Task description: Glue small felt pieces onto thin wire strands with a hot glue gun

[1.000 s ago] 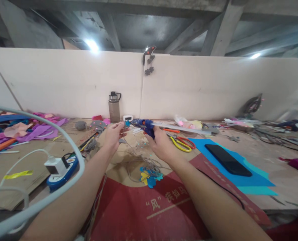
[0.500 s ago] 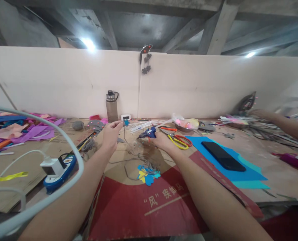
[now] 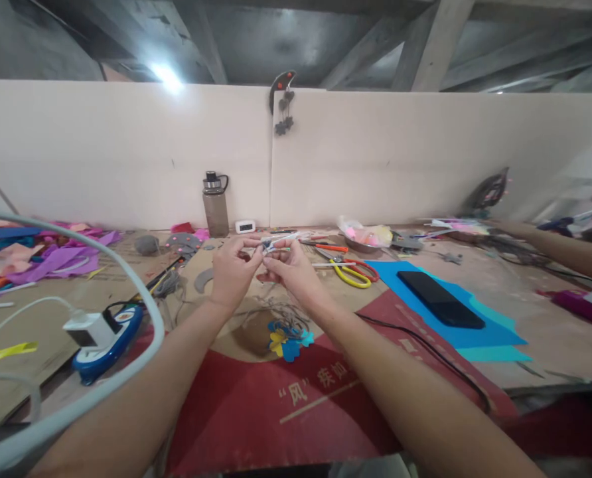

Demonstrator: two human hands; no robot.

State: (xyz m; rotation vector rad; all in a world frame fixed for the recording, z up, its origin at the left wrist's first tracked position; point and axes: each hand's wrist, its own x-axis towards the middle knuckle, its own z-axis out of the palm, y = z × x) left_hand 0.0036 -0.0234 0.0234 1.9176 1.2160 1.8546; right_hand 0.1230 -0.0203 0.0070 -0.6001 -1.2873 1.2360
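Before me, my left hand (image 3: 235,269) and my right hand (image 3: 293,271) meet fingertip to fingertip, both closed in a pinch. Between them sits a small blue piece (image 3: 266,246), mostly covered by the fingers, so its shape is unclear. Grey cord (image 3: 289,311) lies tangled just below the hands. At the cord's lower end are blue and yellow flower-like cutouts (image 3: 290,350). The cutouts rest on a red and brown cardboard sheet (image 3: 241,405).
Yellow-and-red-handled scissors (image 3: 353,275) and a black phone (image 3: 440,299) on blue sheets lie right. A bottle (image 3: 216,209) stands behind. A power strip (image 3: 109,348) and a pale curved tube (image 3: 159,312) are left. Another person's arm (image 3: 559,247) reaches in right.
My right hand has let go of the blue glue gun and moved left to my left hand. My left hand has shifted slightly right. A black cable now shows beside my right forearm.
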